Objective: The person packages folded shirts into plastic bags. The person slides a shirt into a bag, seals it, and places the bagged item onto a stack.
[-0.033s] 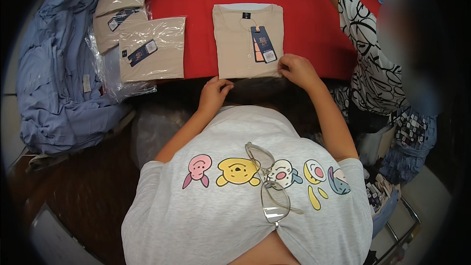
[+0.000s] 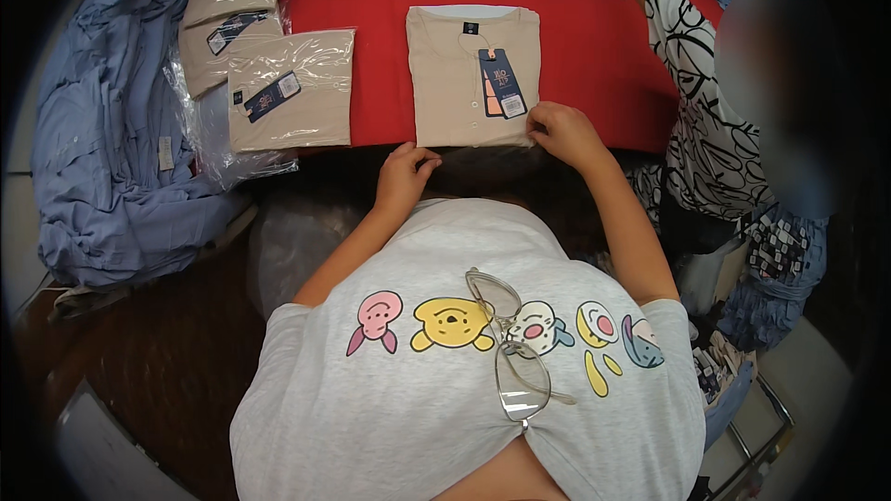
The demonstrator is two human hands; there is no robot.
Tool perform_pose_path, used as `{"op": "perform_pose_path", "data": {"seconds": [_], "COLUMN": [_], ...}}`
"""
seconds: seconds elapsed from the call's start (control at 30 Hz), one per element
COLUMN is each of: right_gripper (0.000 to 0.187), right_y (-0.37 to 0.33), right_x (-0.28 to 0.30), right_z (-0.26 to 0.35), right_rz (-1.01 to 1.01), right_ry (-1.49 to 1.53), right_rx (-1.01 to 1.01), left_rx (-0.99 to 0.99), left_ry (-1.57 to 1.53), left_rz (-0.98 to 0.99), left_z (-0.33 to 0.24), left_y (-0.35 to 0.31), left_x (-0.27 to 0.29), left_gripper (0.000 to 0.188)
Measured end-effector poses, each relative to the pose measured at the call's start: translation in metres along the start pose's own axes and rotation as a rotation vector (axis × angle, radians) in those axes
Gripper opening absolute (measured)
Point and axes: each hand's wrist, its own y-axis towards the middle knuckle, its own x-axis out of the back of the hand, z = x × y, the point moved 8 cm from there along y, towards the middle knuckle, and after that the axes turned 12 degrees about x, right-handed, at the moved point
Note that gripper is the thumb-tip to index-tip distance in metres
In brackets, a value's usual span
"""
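A folded beige shirt (image 2: 445, 83) lies in front of me at the near edge of the table, collar facing away. A dark blue hang tag (image 2: 502, 79) rests on its right side, on a thin loop from the neck. My right hand (image 2: 566, 134) is closed, thumb and fingers pinching the shirt's lower right corner. At the lower left corner, just off the table edge, my left hand (image 2: 406, 176) has curled fingers; what they grip is hidden. Some clear plastic (image 2: 492, 160) shows faintly below the shirt's near edge, between both hands.
Left of the shirt, bagged beige shirts (image 2: 292, 121) are piled on the red tabletop (image 2: 380, 37). A heap of blue garments (image 2: 111, 148) stands at far left. Another person's patterned sleeve (image 2: 682, 46) reaches across the right side. Glasses (image 2: 510, 343) hang from my shirt's neckline.
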Motion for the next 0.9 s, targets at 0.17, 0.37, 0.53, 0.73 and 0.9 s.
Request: {"op": "perform_pose_path", "data": {"seconds": [0.17, 0.37, 0.53, 0.73, 0.9], "right_gripper": [0.009, 0.009, 0.009, 0.009, 0.009], "right_y": [0.009, 0.018, 0.021, 0.022, 0.016], "right_x": [-0.006, -0.014, -0.018, -0.029, -0.032], "right_z": [0.003, -0.002, -0.007, -0.018, -0.045], "right_rz": [0.028, 0.055, 0.087, 0.047, -0.045], "right_ry": [-0.019, 0.049, 0.084, 0.211, 0.317], "right_rx": [0.027, -0.022, -0.043, -0.1, -0.189], "left_rx": [-0.283, -0.288, -0.251, -0.262, -0.277], "left_ry": [0.098, 0.322, 0.456, 0.589, 0.624], "left_rz": [-0.302, -0.321, -0.285, -0.277, -0.216], "left_z": [-0.029, -0.019, -0.02, -0.021, -0.038], "left_y": [-0.02, 0.003, 0.019, 0.048, 0.068], "left_x": [0.036, 0.031, 0.035, 0.048, 0.047], "left_gripper": [0.009, 0.007, 0.006, 0.003, 0.006]}}
